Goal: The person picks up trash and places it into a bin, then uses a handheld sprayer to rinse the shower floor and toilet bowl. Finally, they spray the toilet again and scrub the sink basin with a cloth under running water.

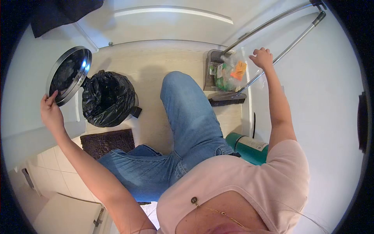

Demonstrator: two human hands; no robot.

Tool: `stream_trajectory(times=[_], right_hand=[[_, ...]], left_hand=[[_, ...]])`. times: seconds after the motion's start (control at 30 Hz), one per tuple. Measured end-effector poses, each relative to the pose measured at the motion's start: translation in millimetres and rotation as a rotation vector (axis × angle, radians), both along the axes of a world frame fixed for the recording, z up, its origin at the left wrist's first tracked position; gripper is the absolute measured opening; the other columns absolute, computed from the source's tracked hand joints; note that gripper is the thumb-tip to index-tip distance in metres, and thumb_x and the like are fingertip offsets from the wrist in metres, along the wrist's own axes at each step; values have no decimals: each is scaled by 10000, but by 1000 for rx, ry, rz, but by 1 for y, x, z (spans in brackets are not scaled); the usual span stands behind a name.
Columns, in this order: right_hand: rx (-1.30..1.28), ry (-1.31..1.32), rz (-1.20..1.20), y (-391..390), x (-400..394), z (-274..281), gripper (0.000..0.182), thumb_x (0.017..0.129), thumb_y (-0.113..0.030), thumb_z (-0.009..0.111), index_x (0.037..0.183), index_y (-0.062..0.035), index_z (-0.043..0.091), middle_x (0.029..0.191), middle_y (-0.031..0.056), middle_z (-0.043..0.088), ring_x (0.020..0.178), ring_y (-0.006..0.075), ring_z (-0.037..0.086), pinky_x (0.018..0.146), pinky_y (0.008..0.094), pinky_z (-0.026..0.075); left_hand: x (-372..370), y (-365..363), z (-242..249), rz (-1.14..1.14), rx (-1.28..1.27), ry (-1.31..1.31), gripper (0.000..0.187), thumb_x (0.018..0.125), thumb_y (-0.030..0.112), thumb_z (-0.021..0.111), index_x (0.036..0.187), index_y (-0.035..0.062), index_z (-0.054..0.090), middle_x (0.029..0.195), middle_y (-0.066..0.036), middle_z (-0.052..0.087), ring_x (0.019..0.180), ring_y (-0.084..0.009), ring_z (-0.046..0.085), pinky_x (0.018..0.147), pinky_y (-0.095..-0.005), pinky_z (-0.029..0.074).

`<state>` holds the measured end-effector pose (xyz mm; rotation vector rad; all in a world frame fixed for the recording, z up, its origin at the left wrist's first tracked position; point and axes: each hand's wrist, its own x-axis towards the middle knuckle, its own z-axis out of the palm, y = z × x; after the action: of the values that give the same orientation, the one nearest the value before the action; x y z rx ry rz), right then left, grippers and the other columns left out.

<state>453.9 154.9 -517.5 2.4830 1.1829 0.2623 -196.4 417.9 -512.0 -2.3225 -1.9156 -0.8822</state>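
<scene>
On the left, my left hand (52, 111) grips the lower rim of a round metal bin lid (85, 70), which stands tilted up with its dark underside showing. Beside it is a bin lined with a black bag (122, 87), its mouth uncovered. My right hand (261, 58) is at the upper right, close to a metal broom handle (290, 47), with its fingers loosely curled and apart. Left of that hand, crumpled clear plastic packaging with an orange label (239, 70) and green parts lies in a grey dustpan (208, 74). No grip on the plastic shows.
The broom head (228, 100) rests on the floor by the dustpan, whose long handle (269, 23) leans toward the upper right corner. A green rolled mat (249, 148) lies near my right hip. A dark rug (109, 142) and a white door (163, 25) are also around me.
</scene>
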Motion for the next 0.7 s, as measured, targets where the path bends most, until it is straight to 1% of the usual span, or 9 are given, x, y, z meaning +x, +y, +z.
stream_trajectory(times=[0.07,0.17,0.27,0.37,0.4,0.5,0.57,0.63,0.7], right_hand=[[-62,72,-36,0,-5,12,358,713,-409,603,911,-112,632,1010,145,546,997,312,479,800,429,418],[-54,174,-41,-3,1,16,377,709,-395,610,955,-108,615,1012,156,547,970,320,516,784,427,446],[-68,-11,25,2,-36,30,355,722,-320,595,1001,-101,587,1007,161,551,932,335,545,763,416,465],[-138,-7,-36,13,-48,5,340,735,-220,546,1052,-98,548,981,164,576,899,345,570,761,433,465],[-158,101,-90,14,-28,-20,330,739,-132,490,1065,-92,524,951,183,595,888,349,577,764,435,463],[53,251,59,4,-2,-32,349,736,-81,457,1083,-86,500,926,203,599,887,352,577,771,435,456],[107,398,125,3,11,-9,304,706,-18,467,993,-69,553,849,187,615,813,323,594,712,413,455],[84,595,89,0,22,22,269,697,6,469,938,-48,574,770,140,628,738,244,604,665,358,456],[15,643,44,0,38,43,271,693,24,460,932,-34,574,715,91,627,705,180,595,651,309,447]], left_hand=[[1,1,1,3,14,3,285,818,71,452,991,174,654,1159,-136,517,1059,-256,507,891,-308,386],[-1,2,-1,7,31,-12,280,803,64,463,966,173,664,1159,-101,528,1040,-233,524,875,-296,396],[2,-1,2,31,10,-1,289,799,64,460,968,180,663,1154,-90,531,1032,-227,527,871,-294,398],[4,-1,3,50,-19,2,294,797,67,458,969,188,663,1150,-78,534,1028,-221,527,863,-294,401],[2,1,1,36,-14,-11,295,797,69,457,970,190,663,1148,-76,535,1027,-219,527,860,-293,402],[1,-2,6,2,-14,-23,297,798,69,453,968,191,664,1150,-76,534,1025,-218,528,855,-294,403],[-1,-2,3,-8,-16,-8,285,812,80,456,977,189,660,1155,-87,528,1025,-226,528,857,-294,401],[-6,8,-5,-16,-3,7,260,837,104,464,999,186,650,1163,-109,520,1028,-240,527,863,-294,398],[-7,11,-5,-14,-14,-1,257,840,106,465,1001,187,649,1163,-109,520,1025,-240,529,863,-293,398]])
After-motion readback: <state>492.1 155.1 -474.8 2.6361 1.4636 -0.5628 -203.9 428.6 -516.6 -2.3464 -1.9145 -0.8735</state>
